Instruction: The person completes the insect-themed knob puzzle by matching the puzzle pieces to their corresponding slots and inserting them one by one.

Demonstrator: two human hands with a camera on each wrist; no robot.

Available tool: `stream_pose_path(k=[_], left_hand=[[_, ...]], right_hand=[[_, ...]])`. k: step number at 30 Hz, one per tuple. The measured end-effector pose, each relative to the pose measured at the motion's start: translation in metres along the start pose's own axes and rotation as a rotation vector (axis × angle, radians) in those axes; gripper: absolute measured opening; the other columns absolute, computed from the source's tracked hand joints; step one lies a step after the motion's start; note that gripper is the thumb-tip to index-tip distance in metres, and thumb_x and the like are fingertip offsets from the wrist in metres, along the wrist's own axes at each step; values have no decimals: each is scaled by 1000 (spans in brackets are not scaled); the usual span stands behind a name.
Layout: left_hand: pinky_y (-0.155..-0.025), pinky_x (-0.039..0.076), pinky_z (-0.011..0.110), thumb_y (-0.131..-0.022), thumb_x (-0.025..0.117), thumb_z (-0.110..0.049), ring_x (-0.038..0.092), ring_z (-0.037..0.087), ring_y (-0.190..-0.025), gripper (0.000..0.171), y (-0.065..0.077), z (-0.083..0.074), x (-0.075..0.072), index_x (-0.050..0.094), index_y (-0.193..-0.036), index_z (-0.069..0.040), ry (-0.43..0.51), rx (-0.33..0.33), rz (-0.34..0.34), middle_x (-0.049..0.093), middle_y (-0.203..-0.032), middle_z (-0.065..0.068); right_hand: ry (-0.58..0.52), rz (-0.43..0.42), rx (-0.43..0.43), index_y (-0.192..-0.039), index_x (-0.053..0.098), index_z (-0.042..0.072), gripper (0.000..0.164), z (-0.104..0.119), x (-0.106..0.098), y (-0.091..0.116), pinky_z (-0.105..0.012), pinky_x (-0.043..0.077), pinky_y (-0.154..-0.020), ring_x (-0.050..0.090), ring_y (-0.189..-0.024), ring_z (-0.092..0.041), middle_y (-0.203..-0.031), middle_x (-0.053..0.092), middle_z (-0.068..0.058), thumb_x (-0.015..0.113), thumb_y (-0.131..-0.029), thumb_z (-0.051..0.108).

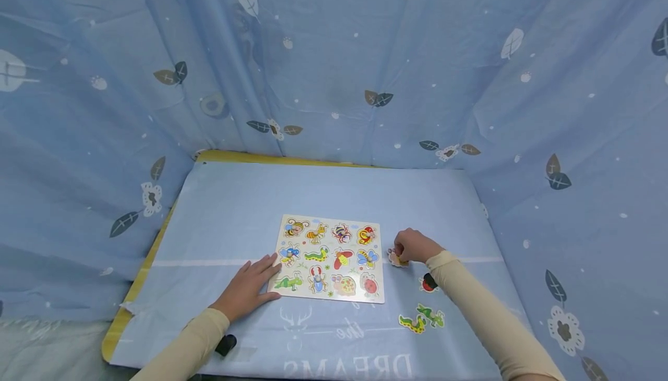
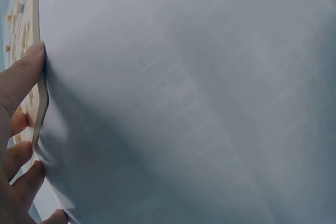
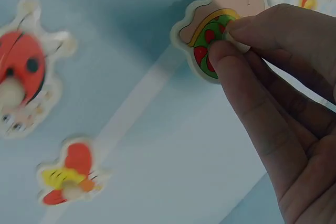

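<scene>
A wooden peg puzzle board (image 1: pixel 326 303) printed with insects lies on the table. My left hand (image 1: pixel 249 287) rests at its left edge with fingers spread. In the left wrist view the thumb (image 2: pixel 26 69) lies against the board's edge (image 2: pixel 42 98). Just right of the board, my right hand (image 1: pixel 420 246) pinches the small knob of a snail puzzle piece (image 3: pixel 202 38) between thumb and fingertips. This piece has a green shell with red spots. It appears tilted over the table in the right wrist view, and the fingers hide part of it.
A ladybug piece (image 3: pixel 23 59) and a red-and-yellow winged piece (image 3: pixel 77 163) lie near the right hand. Closer to the table's front are a caterpillar piece (image 1: pixel 412 324) and a green grasshopper piece (image 1: pixel 434 317). Blue curtains (image 1: pixel 334 79) hang around the table (image 1: pixel 235 195).
</scene>
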State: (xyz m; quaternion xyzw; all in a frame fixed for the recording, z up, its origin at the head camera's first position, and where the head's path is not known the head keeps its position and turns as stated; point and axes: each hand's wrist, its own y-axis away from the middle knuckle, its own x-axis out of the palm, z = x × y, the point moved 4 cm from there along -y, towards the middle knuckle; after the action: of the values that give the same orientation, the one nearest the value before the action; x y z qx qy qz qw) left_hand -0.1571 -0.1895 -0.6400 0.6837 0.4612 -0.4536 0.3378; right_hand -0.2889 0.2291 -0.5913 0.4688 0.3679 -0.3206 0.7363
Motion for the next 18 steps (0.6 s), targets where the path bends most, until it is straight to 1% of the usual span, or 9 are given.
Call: stream_pose_path(k=[4, 10, 15, 18], left_hand=[[-125, 31, 63, -85, 78, -55, 39, 31, -154, 81, 1, 0, 0, 54, -152, -17, 3, 1, 3, 40, -166, 6], [-125, 31, 63, -85, 79, -55, 39, 31, -154, 81, 1, 0, -2, 54, -152, -17, 8, -4, 7, 41, -166, 6], [-125, 31, 63, -85, 79, -54, 38, 31, -154, 80, 2, -1, -3, 54, -152, -17, 13, -5, 7, 41, -166, 6], [-125, 31, 62, -86, 79, -54, 39, 31, -154, 80, 2, -2, -4, 54, -151, -16, 20, -3, 3, 41, -166, 6]], right_hand=[[16, -11, -81, -71, 69, 13, 21, 29, 4, -3, -26, 43, -54, 51, -61, -12, -67, 61, 3, 81, -78, -4], [-12, 30, -142, -71, 69, 13, 20, 69, 10, -5, -24, 41, -55, 50, -61, -10, -66, 58, 5, 82, -80, 1], [-11, 62, -221, -73, 72, 12, 17, 95, 24, -6, -22, 42, -55, 49, -62, -8, -66, 58, 7, 83, -78, 1], [-9, 92, -275, -73, 72, 14, 17, 110, 32, -6, -21, 43, -55, 49, -61, -6, -66, 60, 9, 83, -78, 1]])
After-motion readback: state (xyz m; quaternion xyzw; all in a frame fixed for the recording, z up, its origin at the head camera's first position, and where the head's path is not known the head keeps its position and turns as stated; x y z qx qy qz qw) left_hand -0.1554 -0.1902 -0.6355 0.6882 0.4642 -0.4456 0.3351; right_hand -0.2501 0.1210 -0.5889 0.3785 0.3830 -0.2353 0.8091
